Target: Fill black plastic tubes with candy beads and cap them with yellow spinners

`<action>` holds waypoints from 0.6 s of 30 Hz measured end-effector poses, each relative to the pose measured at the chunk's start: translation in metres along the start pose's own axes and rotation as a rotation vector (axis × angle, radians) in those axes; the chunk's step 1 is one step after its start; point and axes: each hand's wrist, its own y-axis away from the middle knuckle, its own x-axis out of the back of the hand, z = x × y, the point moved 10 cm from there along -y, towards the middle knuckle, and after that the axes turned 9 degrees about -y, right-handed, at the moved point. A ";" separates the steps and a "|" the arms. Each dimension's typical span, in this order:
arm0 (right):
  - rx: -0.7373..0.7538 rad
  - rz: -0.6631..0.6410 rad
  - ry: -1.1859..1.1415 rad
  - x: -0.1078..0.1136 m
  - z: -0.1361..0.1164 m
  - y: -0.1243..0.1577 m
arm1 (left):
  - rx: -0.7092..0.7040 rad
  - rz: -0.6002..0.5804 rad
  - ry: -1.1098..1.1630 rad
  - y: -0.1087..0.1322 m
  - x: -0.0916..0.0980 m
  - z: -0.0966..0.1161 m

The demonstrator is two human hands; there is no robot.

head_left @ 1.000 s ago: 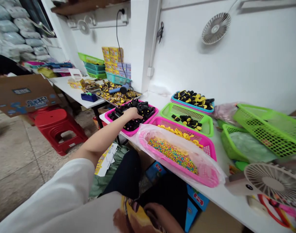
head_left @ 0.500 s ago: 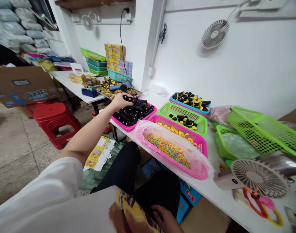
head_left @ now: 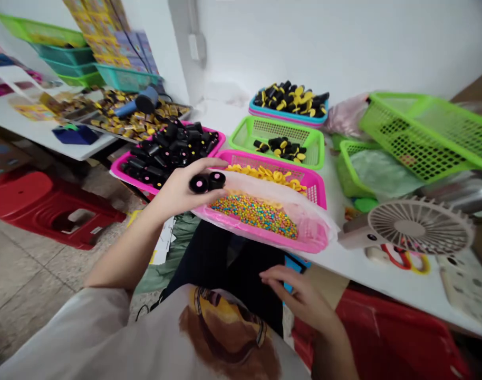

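Observation:
My left hand (head_left: 181,189) is closed around two black tubes with pink ends (head_left: 206,182), held just over the near corner of a pink basket (head_left: 264,240) lined with clear plastic and filled with small coloured candies (head_left: 253,210). Behind it a second pink basket (head_left: 124,177) is piled with more black tubes (head_left: 170,150). My right hand (head_left: 300,295) hovers low over my lap below the table edge, fingers spread, holding nothing.
Further back a pink basket holds yellow caps (head_left: 267,174), a green basket (head_left: 276,129) a few black-and-yellow pieces, a blue tray (head_left: 290,100) many more. Green baskets (head_left: 418,132) stand right, a small white fan (head_left: 417,224) lies near the edge. Red stools (head_left: 47,208) sit on the floor at left.
My left hand lifted two black tubes out of the far pink basket and brought them toward me over the candy basket. My right hand rose into view. The view tilted down.

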 end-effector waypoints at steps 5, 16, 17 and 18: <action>0.219 0.269 0.204 0.065 -0.066 -0.001 | -0.030 0.096 0.053 0.034 -0.022 -0.005; 0.150 -0.237 0.633 0.023 -0.052 -0.143 | 0.006 0.272 0.272 0.051 -0.023 -0.030; 0.137 -0.310 0.663 0.012 -0.043 -0.158 | 0.020 0.273 0.291 0.049 -0.024 -0.031; 0.123 -0.388 0.680 0.001 -0.035 -0.171 | 0.031 0.276 0.310 0.046 -0.025 -0.031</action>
